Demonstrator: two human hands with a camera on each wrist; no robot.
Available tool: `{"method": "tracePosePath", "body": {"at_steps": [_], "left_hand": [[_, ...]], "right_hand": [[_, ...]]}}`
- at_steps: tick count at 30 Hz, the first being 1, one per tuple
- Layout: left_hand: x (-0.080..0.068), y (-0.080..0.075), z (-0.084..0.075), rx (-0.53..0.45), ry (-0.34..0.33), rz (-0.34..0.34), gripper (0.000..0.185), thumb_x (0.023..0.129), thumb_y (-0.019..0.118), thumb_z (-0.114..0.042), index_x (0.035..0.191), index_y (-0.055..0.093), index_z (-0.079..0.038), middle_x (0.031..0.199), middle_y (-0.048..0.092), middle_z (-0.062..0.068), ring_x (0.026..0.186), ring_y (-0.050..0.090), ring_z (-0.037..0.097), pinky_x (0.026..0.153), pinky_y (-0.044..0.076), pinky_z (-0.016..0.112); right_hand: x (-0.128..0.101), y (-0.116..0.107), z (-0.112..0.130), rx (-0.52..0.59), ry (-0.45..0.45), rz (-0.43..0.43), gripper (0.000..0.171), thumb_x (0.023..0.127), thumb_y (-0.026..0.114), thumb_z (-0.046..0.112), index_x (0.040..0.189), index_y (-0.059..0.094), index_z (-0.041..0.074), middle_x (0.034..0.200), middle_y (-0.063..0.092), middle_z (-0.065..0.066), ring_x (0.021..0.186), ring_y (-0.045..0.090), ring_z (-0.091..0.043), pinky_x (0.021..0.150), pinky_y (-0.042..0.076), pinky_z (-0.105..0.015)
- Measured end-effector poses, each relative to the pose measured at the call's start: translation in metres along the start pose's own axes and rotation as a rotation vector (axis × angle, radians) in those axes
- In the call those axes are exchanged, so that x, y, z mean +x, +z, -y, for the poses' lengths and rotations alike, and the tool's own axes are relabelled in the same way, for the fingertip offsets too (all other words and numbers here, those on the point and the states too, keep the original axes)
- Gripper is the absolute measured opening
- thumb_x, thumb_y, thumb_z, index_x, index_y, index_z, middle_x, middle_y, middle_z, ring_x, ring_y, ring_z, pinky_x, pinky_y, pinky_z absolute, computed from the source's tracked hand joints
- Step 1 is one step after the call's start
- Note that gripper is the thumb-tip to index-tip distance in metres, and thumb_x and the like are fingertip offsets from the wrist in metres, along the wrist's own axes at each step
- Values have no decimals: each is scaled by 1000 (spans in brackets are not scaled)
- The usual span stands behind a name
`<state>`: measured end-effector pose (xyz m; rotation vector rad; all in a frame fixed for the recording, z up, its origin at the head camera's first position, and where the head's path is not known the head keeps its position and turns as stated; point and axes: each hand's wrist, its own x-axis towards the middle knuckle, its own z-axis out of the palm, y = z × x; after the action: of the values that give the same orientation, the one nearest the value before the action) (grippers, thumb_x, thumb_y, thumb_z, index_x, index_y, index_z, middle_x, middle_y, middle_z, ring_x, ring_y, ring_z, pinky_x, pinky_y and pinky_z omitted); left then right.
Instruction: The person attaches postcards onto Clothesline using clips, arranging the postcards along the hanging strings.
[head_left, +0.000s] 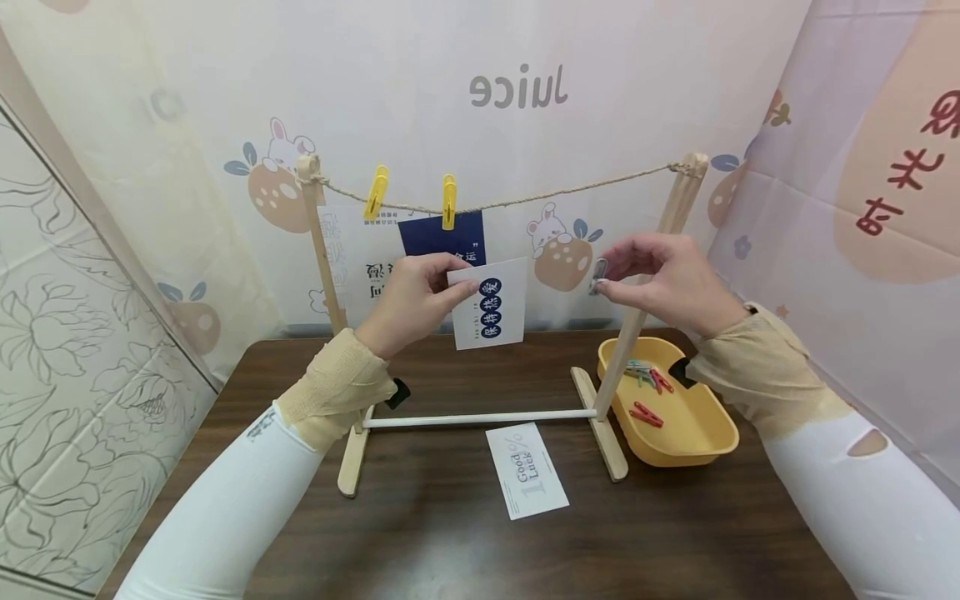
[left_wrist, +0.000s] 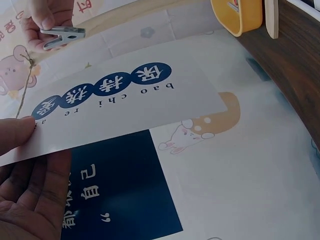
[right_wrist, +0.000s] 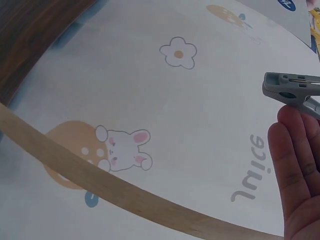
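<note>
My left hand [head_left: 423, 296] pinches a white card [head_left: 506, 325] with blue circles and characters between thumb and fingers, just below the twine line [head_left: 540, 198]. Behind it hangs a dark blue card [head_left: 442, 236], held on the twine by a yellow clothespin [head_left: 448, 202]. Another yellow clothespin [head_left: 377, 193] holds a white printed card [head_left: 360, 250] further left. My right hand [head_left: 660, 271], near the right post, pinches a grey clothespin [head_left: 599, 275]; the right wrist view shows the grey clothespin [right_wrist: 287, 87] at the fingertips.
The wooden frame's posts [head_left: 652, 275] carry the twine, with a white crossbar [head_left: 480, 419] low between them. A white "Good Luck" card [head_left: 527, 471] lies on the dark table [head_left: 420, 517]. At right, a yellow basin [head_left: 693, 437] contains several clothespins, red ones [head_left: 647, 414] among them.
</note>
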<state>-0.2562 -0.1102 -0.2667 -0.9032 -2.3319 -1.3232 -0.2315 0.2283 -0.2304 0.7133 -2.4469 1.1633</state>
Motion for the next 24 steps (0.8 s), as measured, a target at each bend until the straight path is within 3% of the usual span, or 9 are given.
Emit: {"method": "tracePosePath", "body": {"at_steps": [9, 24], "left_hand": [[6, -1, -8, 17, 4, 1, 13, 102, 76, -8, 110, 78, 2, 104, 83, 17, 78, 72, 21, 64, 51, 22], [17, -3, -20, 55, 21, 6, 13, 103, 75, -8, 110, 78, 2, 105, 82, 16, 82, 74, 23, 71, 55, 27]], "right_hand": [[15, -3, 7, 31, -39, -33, 26, 86, 83, -9, 111, 76, -8, 87, 76, 21, 80, 74, 2, 75, 57, -11], [32, -7, 29, 22, -94, -62, 24, 87, 81, -9, 111, 75, -10, 89, 78, 20, 82, 76, 1, 75, 58, -12]]}}
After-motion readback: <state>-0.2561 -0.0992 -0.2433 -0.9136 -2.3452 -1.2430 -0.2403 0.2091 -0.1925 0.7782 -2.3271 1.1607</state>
